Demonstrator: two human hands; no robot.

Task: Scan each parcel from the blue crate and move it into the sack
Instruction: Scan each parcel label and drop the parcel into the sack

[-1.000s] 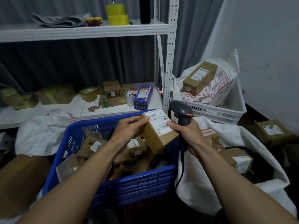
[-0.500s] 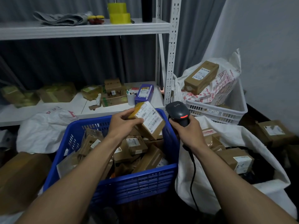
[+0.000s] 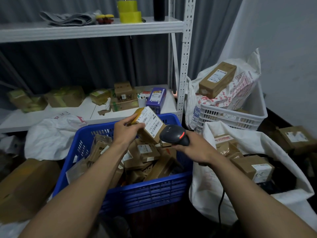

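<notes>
You hold the parcel (image 3: 151, 129) above the far side of the crate (image 3: 147, 188), tilted so its white label (image 3: 149, 124) faces up toward the scanner (image 3: 173, 134), the one face a reader can use. Your left hand (image 3: 127, 133) grips it by the far end, fingers curled round the edge and mostly clear of the barcodes, so little blocks the lines. Your right hand (image 3: 197, 149) is wrapped round the scanner's handle, its head just beside the parcel's near corner, close enough for a read by the look of it. Scanning appears to be the step in hand; whether it has registered cannot be told. The sack (image 3: 205, 186) gapes open just beside the crate at your right, a few boxes (image 3: 252, 167) already inside, so the drop should need only a short swing. A heap (image 3: 147, 152) waits in the crate.
</notes>
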